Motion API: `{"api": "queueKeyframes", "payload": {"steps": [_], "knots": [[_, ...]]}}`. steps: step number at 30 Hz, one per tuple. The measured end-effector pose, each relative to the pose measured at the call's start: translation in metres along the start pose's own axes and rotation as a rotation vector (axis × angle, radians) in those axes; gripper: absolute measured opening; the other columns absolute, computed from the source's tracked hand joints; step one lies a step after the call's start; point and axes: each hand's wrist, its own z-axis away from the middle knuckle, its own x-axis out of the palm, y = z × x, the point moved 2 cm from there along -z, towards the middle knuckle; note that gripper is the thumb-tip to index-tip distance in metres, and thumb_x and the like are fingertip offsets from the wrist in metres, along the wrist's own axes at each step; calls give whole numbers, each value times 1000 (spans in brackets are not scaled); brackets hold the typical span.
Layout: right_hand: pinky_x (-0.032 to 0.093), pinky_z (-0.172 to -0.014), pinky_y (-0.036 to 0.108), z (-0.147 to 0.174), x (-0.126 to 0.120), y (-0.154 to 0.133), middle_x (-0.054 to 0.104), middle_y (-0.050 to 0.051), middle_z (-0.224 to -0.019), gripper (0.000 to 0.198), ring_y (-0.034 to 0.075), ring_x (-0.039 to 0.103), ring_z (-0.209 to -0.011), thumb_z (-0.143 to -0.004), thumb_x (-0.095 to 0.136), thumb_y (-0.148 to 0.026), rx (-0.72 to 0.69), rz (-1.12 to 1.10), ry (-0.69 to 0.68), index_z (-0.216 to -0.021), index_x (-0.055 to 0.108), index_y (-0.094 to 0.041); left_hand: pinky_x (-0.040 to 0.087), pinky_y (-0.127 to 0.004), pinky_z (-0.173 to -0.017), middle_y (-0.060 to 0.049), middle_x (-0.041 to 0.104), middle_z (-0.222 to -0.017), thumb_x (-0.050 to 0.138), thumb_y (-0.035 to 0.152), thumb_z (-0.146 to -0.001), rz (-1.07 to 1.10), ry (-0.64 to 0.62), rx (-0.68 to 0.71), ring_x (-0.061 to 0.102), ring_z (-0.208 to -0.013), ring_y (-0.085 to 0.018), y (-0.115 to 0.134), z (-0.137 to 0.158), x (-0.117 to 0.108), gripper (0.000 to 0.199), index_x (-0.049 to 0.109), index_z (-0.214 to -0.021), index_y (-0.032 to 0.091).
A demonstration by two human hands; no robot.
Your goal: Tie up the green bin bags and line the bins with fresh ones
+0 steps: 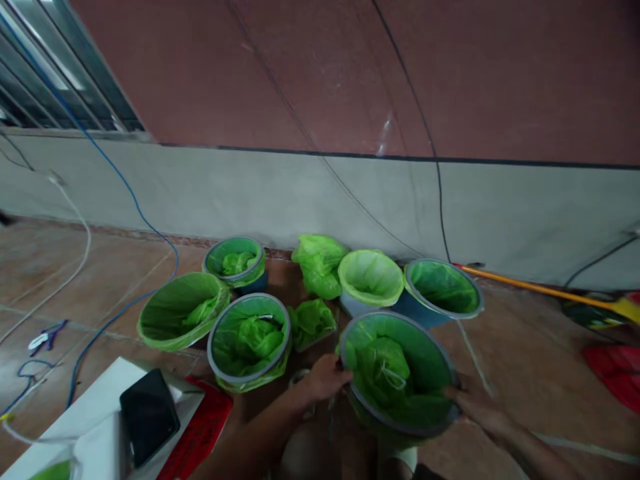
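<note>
In the head view I hold a round trash bin (435, 373) with a grey rim and a green bag lining it. My left hand (327, 377) is closed on the left side of its rim. My right hand (475, 401) grips the opposite side, its thumb over the rim and its other fingers partly hidden. A bunched green bag (383, 367) with a white tie lies inside the bin. Left of it stands another lined bin (213, 350), also with a crumpled bag in it. A loose green bag (313, 323) lies between the two.
More lined bins (373, 277) (443, 287) (235, 267) (165, 320) and a puffed-up green bag (319, 267) stand near the wall. A phone (149, 417) rests on a white box (100, 400) at lower left. Cables (125, 303) cross the floor; an orange pole (530, 283) lies right.
</note>
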Motion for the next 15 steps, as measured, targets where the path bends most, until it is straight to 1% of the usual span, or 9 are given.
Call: {"api": "queueKeyframes", "payload": {"steps": [2,3,5,7,9,12,15], "knots": [[39,-46,23,-18,17,19,56,0,-55,17,13,54,-49,-71,47,-33,6,-11,-44,-71,55,-19,45,-24,-58,-4,66,-69,57,34,-79,-80,29,-67,62,-64,-16,-20,-15,1,26,69,-82,11],[41,-47,23,-27,24,26,57,0,-57,15,14,55,-51,-71,47,-32,9,15,-36,-72,54,-18,44,-23,-57,-4,65,-67,56,34,-80,-133,53,-105,62,-64,-16,-28,-21,1,27,69,-80,11],[45,-54,24,-44,33,34,61,2,-65,11,15,60,-60,-73,48,-27,27,116,30,-75,53,-18,43,-23,-56,-4,65,-66,57,34,-79,-240,84,-157,62,-65,-17,-38,-30,1,27,69,-78,10],[47,-64,25,-57,36,37,65,6,-77,9,18,64,-73,-73,49,-21,43,233,117,-80,54,-16,43,-22,-57,-3,65,-67,61,31,-76,-331,68,-158,62,-67,-17,-41,-36,5,22,70,-78,11],[48,-71,27,-63,34,35,66,10,-85,11,20,65,-82,-75,50,-16,52,323,138,-85,55,-14,44,-22,-59,-4,66,-69,60,25,-74,-404,45,-143,64,-71,-18,-36,-39,9,18,70,-77,11],[47,-72,27,-62,27,25,67,12,-86,12,22,67,-84,-77,52,-14,72,391,104,-88,56,-13,45,-23,-64,-5,67,-70,56,19,-74,-510,71,-139,66,-77,-20,-19,-40,10,15,70,-73,13],[46,-75,29,-54,17,9,68,13,-88,12,24,67,-88,-76,55,-14,83,443,153,-88,58,-14,47,-25,-70,-6,70,-76,53,18,-75,-564,88,-123,67,-84,-22,0,-39,6,18,70,-77,15]]}}
